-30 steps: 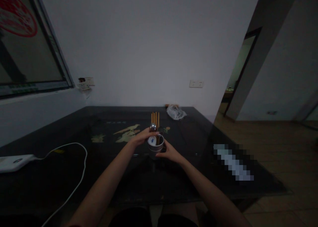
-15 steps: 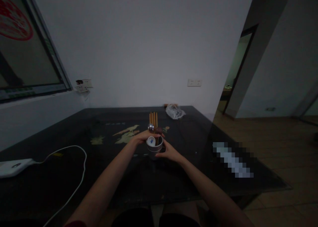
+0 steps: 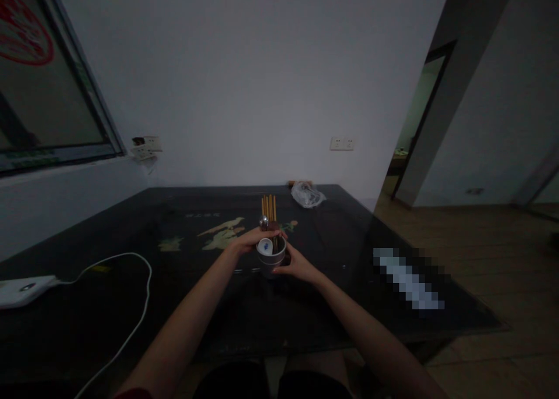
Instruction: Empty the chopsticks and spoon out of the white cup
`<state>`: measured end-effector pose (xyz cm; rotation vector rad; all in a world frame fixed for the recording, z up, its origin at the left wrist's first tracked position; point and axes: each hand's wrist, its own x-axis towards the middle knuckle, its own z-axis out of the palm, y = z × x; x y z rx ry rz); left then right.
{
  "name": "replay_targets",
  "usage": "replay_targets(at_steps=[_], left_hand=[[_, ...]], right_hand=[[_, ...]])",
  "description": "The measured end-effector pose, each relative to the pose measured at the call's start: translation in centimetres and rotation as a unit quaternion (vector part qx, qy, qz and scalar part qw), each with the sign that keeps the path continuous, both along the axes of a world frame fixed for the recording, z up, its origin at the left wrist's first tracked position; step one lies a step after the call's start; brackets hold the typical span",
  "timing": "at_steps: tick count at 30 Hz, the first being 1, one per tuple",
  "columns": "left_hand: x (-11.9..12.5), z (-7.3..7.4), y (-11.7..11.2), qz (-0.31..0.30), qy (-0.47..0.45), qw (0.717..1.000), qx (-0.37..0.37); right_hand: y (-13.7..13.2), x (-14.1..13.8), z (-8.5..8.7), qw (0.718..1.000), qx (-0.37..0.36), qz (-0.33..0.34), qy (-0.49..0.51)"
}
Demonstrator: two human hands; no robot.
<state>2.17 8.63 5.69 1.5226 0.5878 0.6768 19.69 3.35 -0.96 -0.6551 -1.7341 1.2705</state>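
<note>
A grey cup [image 3: 271, 264] with a pale rim stands upright on the dark table in front of me. Several wooden chopsticks [image 3: 269, 205] rise from it, along with a shiny round metal piece [image 3: 264, 221], a dark brown piece [image 3: 273, 226] and a white spoon [image 3: 265, 247] with a blue mark. My left hand [image 3: 258, 236] reaches over the cup's far rim, its fingers closed across the chopsticks; their exact hold is partly hidden. Around the cup's right side curls my right hand [image 3: 297, 264], thumb in front and fingers behind.
A clear plastic bag [image 3: 307, 195] lies at the table's [image 3: 340, 230] far edge by the wall. On the left are a white device [image 3: 26, 291] and its white cable [image 3: 148, 282]. A blurred-out pale item [image 3: 408, 279] lies at the right.
The dark brown piece has shifted slightly left and stands closer to the chopsticks. Both hands stay at the cup, almost unmoved. The whole view has tilted slightly.
</note>
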Motion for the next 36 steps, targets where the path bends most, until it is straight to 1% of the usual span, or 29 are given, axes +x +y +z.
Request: replay_targets(at_steps=[4,6,8,10,14,16,20,25,30,36], left_hand=[[0.1,0.5,-0.8,0.06,0.003,0.998,-0.018],[0.0,0.9,-1.2,0.09,0.01,0.996,-0.011],[0.0,1.1,-1.5,0.108,0.01,0.994,-0.003],[0.0,1.2,-1.7,0.109,0.004,0.994,0.006],[0.0,1.0,-1.5,0.069,-0.016,0.997,0.035],[-0.1,0.8,-1.2,0.06,-0.014,0.997,0.045],[-0.4,0.5,-1.0,0.075,0.013,0.996,0.041],[-0.3,0.5,-1.1,0.094,0.033,0.994,0.043],[-0.2,0.6,-1.4,0.095,0.034,0.992,0.07],[-0.1,0.7,-1.5,0.112,0.03,0.991,0.067]], right_hand=[[0.1,0.1,-0.1,1.0,0.008,-0.007,-0.003],[0.1,0.1,-0.1,1.0,0.009,-0.008,-0.005],[0.0,0.2,-0.1,1.0,0.007,-0.012,-0.009],[0.0,0.2,0.0,1.0,0.005,-0.014,-0.013],[-0.1,0.2,0.1,1.0,0.014,-0.011,-0.016],[0.0,0.2,0.0,1.0,0.022,-0.011,-0.014],[0.2,0.2,-0.2,1.0,0.02,-0.009,-0.012],[0.2,0.2,-0.2,1.0,0.024,-0.011,-0.014],[0.1,0.2,-0.1,0.999,0.033,-0.019,-0.027],[0.0,0.2,0.1,0.999,0.041,-0.022,-0.026]])
